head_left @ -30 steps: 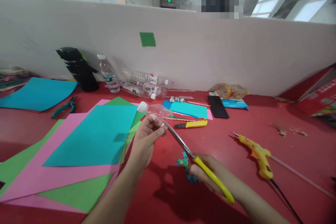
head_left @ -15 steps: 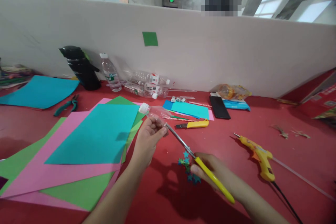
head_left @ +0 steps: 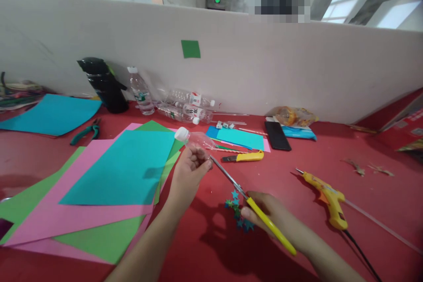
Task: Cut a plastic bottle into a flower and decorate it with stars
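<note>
Watching the scissor tips, head view: the slim metal scissors with long yellow handles (head_left: pixel 259 212) end right beside the left thumb; a slip could nick it, clear plastic edge being hard to read.
Plastic: the clear, thin-walled bottle piece (head_left: pixel 200 139) could buckle or twist, since only one side is pinched and the capped end hangs unsupported.
Cutter: yellow plastic box cutter with a grey blade (head_left: pixel 244 157) lies just beyond the tips; a careless reach could meet it.
Stars: small loose blue and green stars (head_left: pixel 240 222) sit beside the right hand (head_left: pixel 267 216); lowering it could scatter them.
Left grip: left hand (head_left: pixel 190 174) in a narrow pinch, thumb and fingers holding the bottle piece.
Right grip: closed round the scissor handles; blades look nearly together, can't make out whether plastic is between them.
Bottle position: raised above the red tabletop (head_left: pixel 198 253), on the far side of the left fingers, white cap (head_left: pixel 181 134) pointing left.
</note>
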`<state>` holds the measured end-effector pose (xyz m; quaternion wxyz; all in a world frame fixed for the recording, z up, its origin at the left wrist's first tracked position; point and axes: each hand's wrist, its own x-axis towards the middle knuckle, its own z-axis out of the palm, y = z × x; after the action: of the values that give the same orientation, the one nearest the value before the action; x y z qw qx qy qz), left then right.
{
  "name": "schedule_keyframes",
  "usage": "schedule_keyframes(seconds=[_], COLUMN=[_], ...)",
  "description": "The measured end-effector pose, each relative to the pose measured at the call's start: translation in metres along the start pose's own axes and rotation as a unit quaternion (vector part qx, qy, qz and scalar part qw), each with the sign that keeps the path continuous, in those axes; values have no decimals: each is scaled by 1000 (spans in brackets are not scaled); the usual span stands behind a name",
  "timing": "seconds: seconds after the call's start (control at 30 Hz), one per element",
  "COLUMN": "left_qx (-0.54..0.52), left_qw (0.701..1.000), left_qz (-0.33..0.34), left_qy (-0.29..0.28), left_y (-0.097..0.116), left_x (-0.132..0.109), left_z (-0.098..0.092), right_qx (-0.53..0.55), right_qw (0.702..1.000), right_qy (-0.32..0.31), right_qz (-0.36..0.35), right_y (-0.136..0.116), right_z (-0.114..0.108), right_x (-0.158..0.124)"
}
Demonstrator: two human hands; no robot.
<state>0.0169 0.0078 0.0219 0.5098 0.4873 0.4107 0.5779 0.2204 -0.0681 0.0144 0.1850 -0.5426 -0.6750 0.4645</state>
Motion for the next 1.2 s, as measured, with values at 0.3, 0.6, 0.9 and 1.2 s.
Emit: schedule_keyframes(seconds=[0.3, 0.6, 0.9, 1.2], left_qx=[4, -50, -52, -12], left_qw=[1000, 998, 998, 999], left_qz=[6, 0, 2, -24], left_qy=[-11, -31, -30, -28], left_y=[3, 4, 1, 5], left_x=[-1, -1, 1, 3], left_z=[-1, -4, -6, -5], right_qx=[12, 70, 75, 31], right_qw=[1000, 997, 995, 999], right_qy=[-9, -28, -61, -22], right_qz=[-9, -16, -26, -20], right_y=[2, 1, -2, 5], right_z=[1, 2, -2, 1], right_x=[0, -2, -4, 0])
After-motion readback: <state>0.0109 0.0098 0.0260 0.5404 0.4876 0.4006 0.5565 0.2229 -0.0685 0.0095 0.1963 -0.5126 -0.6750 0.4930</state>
